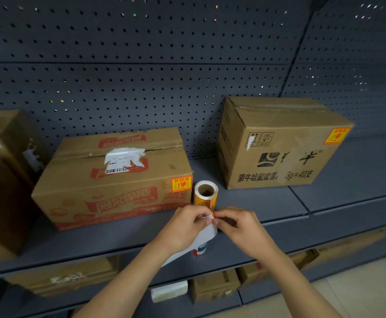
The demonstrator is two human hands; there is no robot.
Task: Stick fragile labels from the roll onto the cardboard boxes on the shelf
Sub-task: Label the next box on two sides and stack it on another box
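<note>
A roll of orange fragile labels (205,194) stands on end on the grey shelf (267,210), between two cardboard boxes. The low printed box (116,180) on the left carries an orange label (181,184) at its front top right corner. The taller box (279,145) on the right also bears an orange label (336,135) at its upper right. In front of the roll, my left hand (185,226) pinches the white backing strip (207,235) that trails from the roll. My right hand (237,228) pinches the strip's edge, where a bit of orange label shows.
More cardboard boxes (1,180) stack at the far left of the shelf. A perforated dark back panel (141,76) rises behind. Below, a lower shelf holds further boxes (215,285) and a pale package (169,292). Tiled floor (359,283) shows at the bottom right.
</note>
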